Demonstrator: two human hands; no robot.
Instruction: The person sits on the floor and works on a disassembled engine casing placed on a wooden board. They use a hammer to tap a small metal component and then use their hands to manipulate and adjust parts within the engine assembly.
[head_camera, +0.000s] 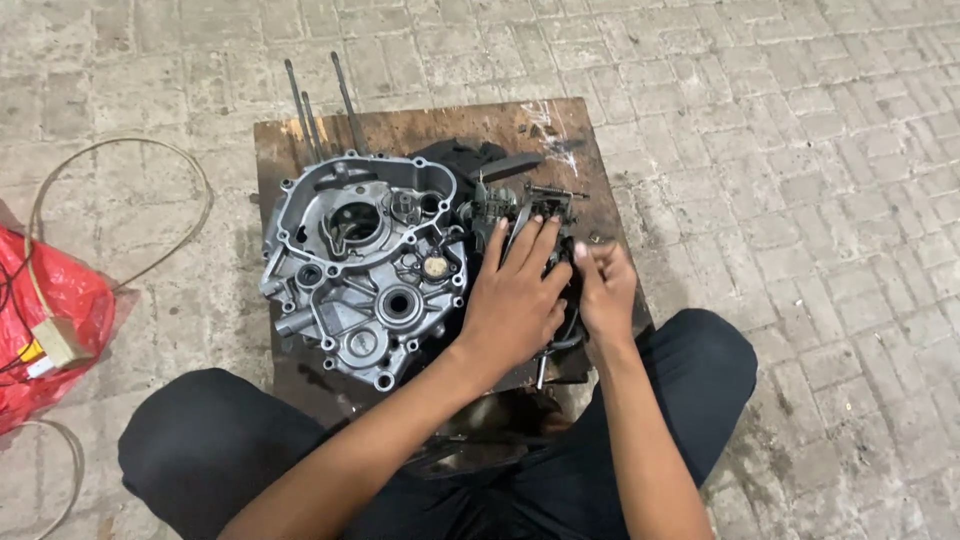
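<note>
Knees in dark trousers (200, 450) frame a low wooden tabletop (420, 125). Left hand (515, 300) lies flat, fingers spread, on a dark gear assembly (520, 205); right hand (605, 290) pinches a part of it just beside. Aluminium engine crankcase (365, 265) lies left, three studs (320, 105) beyond.

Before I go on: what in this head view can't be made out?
- Gear cluster: its lower part is covered by the left hand and right hand.
- What the right hand's fingers pinch: too small, blurred.
- Wooden board: near edge hidden by the legs.
- Red bag: cut off by the left edge.
</note>
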